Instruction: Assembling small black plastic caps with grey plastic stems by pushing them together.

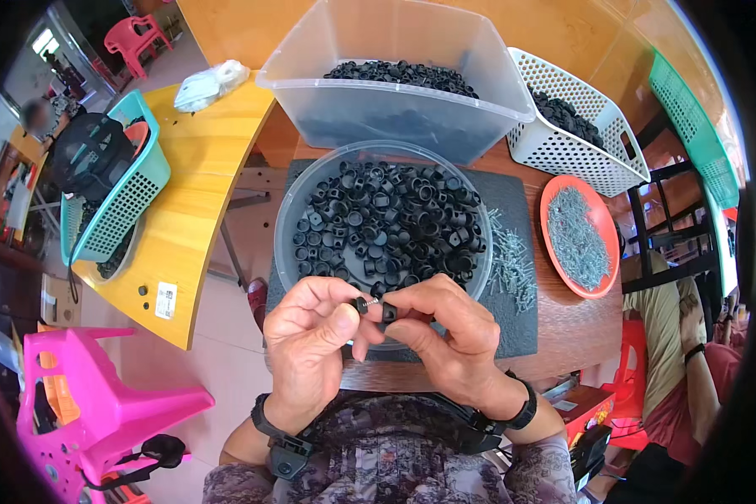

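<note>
Both hands [312, 329] [447, 324] pinch black plastic parts [360, 305] [389, 313] — threaded metal screw [371, 302] between.

Readable words or numbers: none | label: white paper sticker [167, 300], rectangular, bearing a square dark code pattern and faint print, too small to make out | place: on the yellow table [200, 160] at the person's left, by the table's near end

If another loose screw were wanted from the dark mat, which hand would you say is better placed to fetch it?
Probably the right hand: the loose screws lie on its side, beside the round tub, with the left hand farther off. The right pinches a small black part, so it would need freeing.
</note>
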Demonstrator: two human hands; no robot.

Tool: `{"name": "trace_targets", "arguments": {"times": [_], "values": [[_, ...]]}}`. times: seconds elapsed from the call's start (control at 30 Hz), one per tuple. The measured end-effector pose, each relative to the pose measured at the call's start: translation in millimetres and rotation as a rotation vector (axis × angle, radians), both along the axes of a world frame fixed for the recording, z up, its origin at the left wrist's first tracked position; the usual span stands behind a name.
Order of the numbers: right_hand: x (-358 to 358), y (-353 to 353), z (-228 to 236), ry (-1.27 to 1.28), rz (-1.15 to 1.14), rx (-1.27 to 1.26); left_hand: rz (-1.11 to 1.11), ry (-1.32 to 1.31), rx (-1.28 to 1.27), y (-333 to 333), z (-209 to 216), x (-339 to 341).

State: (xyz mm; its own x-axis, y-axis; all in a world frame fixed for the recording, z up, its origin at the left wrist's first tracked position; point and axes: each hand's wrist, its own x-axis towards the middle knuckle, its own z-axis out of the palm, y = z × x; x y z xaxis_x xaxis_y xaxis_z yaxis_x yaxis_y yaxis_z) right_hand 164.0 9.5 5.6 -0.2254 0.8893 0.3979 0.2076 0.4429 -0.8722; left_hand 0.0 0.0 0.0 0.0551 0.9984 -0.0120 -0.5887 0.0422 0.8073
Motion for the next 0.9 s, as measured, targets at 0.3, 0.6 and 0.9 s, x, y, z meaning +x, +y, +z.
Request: {"name": "trace_targets", "arguments": {"times": [0.3, 0.6, 0.9], "values": [[-3, -3, -2, 0.223, -0.021, -0.197, 0.04, 0.069, 0.03, -2, 5, 5], [5, -2, -4, 0.605, 0.157, -0.525, 0.115, 0.277, 0.081, -6, 10, 8], [5, 0, -6, 0.69, 0.18, -0.665, 0.166, 0.329, 0.142, -7, 12, 13]]}}
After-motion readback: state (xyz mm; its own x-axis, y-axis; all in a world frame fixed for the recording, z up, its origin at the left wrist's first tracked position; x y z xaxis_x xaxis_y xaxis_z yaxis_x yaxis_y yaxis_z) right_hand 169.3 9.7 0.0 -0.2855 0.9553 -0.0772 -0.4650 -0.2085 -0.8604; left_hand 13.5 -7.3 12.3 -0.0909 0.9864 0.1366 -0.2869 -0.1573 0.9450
